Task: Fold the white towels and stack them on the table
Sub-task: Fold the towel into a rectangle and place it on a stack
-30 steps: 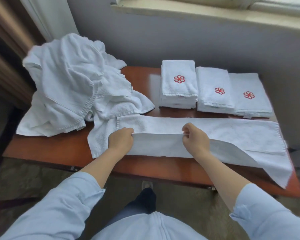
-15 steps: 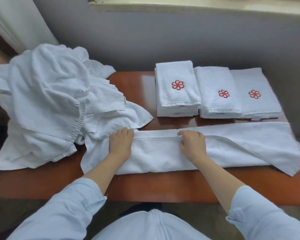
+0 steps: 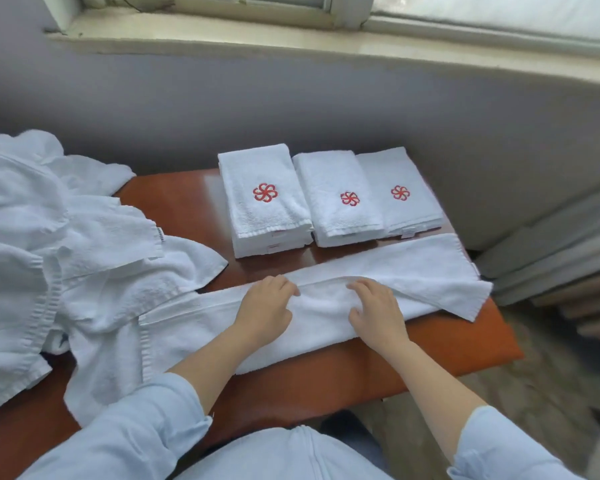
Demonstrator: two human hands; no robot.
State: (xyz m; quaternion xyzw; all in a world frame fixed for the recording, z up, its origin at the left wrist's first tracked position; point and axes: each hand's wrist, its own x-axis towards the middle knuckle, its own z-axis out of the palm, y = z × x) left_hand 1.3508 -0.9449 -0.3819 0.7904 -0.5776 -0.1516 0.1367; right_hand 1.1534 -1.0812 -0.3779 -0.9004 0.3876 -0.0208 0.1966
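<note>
A long white towel (image 3: 426, 271) lies folded lengthwise across the brown table (image 3: 309, 389). My left hand (image 3: 265, 308) rests flat on its middle, fingers reaching the folded far edge. My right hand (image 3: 374, 310) presses on the towel beside it, fingers spread and slightly bent. Behind the towel stand three piles of folded white towels with red flower logos: a left pile (image 3: 264, 199), a middle pile (image 3: 336, 199) and a right pile (image 3: 399, 192). A heap of unfolded white towels (image 3: 49, 258) covers the table's left side and overlaps the long towel's left end.
A grey wall with a window sill (image 3: 326, 43) rises right behind the table. Stacked flat boards (image 3: 568, 258) lie on the floor to the right of the table. The table's near edge is close to my body.
The near half of the towel was lifted, laid over the far half, and both hands went from pinching its edge to lying on top. The view swung left and up.
</note>
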